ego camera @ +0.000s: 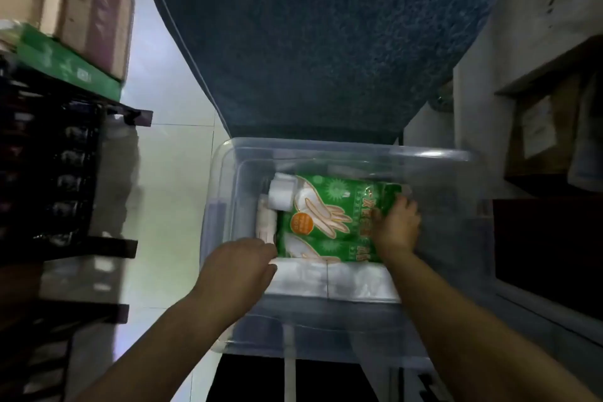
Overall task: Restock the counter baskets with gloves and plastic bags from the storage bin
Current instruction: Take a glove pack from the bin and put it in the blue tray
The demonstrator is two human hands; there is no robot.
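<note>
A clear plastic storage bin [456, 157] stands open on the floor below me. Inside lies a green pack of gloves [329, 206] printed with hand shapes, and a second green pack [313, 250] just nearer. White rolls of plastic bags [282, 194] lie at the bin's left, and a white bag bundle [329, 281] fills the near side. My right hand [396, 227] reaches in and grips the right edge of the upper glove pack. My left hand [238, 266] is at the left inside the bin, fingers curled onto the corner of the white bundle.
The bin's blue lid [326, 42] stands upright behind it. A dark rack [65, 173] with a green box and cardboard boxes [81, 10] lines the left. Shelving with boxes [538, 127] lines the right. Pale tiled floor [169, 173] shows between rack and bin.
</note>
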